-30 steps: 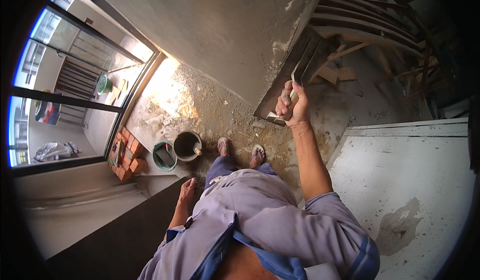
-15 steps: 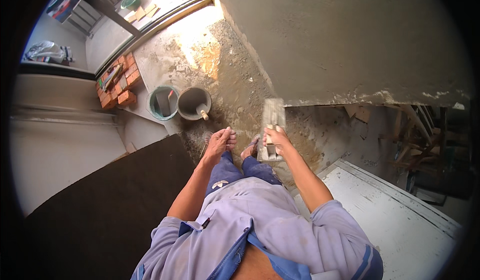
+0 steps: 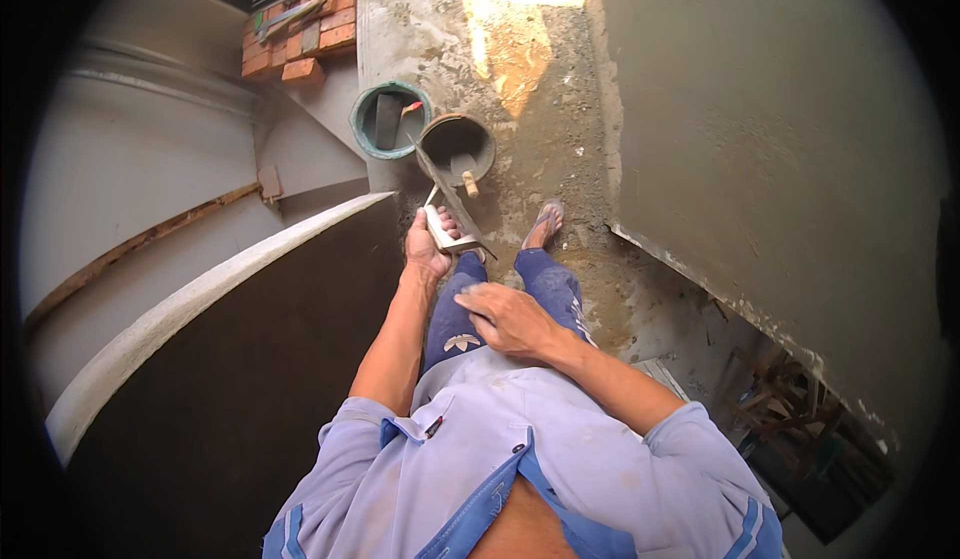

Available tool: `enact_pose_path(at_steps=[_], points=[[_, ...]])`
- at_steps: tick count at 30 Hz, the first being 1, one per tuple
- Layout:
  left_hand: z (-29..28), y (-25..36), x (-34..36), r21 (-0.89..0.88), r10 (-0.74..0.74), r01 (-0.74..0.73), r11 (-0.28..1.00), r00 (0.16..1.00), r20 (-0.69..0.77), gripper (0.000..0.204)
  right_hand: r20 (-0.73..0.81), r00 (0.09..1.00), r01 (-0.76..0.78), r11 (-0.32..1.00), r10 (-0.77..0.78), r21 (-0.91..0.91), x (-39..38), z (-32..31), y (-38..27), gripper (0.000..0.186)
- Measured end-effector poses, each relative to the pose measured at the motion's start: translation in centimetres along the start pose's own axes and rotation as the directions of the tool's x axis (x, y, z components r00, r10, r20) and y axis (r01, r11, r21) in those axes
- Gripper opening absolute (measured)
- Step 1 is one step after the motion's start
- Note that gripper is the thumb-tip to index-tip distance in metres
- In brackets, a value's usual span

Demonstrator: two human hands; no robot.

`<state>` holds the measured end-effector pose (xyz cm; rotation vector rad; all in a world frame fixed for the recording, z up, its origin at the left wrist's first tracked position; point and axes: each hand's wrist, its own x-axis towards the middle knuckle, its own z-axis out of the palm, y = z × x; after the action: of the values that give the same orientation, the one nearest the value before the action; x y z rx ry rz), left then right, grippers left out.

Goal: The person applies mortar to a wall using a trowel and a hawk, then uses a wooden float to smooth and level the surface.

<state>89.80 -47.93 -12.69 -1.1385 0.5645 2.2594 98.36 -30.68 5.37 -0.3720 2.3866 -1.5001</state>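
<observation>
My left hand (image 3: 427,246) is closed around the pale handle of a plastering trowel (image 3: 449,187). The trowel is tilted nearly edge-on, its thin grey blade slanting from the bucket rim down toward my knee. My right hand (image 3: 507,317) hangs above my thighs, apart from the trowel. Its fingers are loosely bent and spread, slightly blurred at the tips, with nothing visible in them. Just beyond the blade stands a dark bucket (image 3: 482,137) with a wooden-handled tool (image 3: 470,183) leaning in it. Beside that, a green-rimmed bucket (image 3: 362,119) contains a dark flat block and a red-tipped tool.
Stacked orange bricks (image 3: 335,34) lie at the far left. A dark curved partition with a pale top edge (image 3: 215,284) rises on my left. On the right is a broad grey plastered wall (image 3: 770,139), with piled timber (image 3: 790,399) below it. The floor (image 3: 570,69) is rough and mortar-splashed.
The trowel has passed from my right hand to my left. My right hand has moved inward over my thighs. The view has turned, so buckets and bricks appear farther right.
</observation>
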Motion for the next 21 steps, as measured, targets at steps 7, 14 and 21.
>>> enact_pose_path(at_steps=[7,14,21], points=[[-5.7,0.5,1.8,0.673,0.572,-0.616,0.409,0.748,0.337,0.035,0.221,0.584,-0.81,0.541,0.781,0.228,-0.1,-0.1,22.7,0.036],[-6.6,-2.3,1.9,-0.076,0.209,-0.24,0.968,0.934,-0.289,0.025,0.183,0.67,-0.713,0.692,0.72,-0.114,10.9,8.1,39.2,0.049],[-5.9,-1.0,5.2,-0.231,-0.127,0.032,0.972,0.903,-0.411,0.021,0.039,0.508,-0.858,0.502,0.86,0.107,19.8,19.9,49.6,0.059]])
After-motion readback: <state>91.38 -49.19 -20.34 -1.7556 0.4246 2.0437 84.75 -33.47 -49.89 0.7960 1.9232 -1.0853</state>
